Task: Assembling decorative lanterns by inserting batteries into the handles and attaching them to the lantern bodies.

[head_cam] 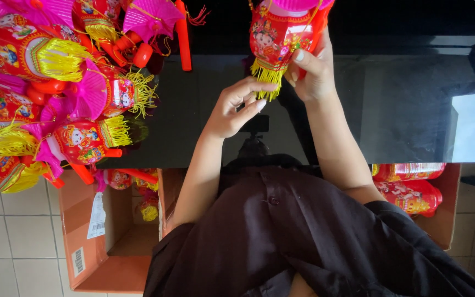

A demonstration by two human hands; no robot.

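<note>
Both bare forearms reach forward from the body. The left hand (232,113) lies lower, wrist bent, fingers curled with thumb and forefinger nearly pinched together. The right hand (311,71) is raised higher, thumb up and fingers wrapped in a grip; its fingertips seem hidden from view.
</note>
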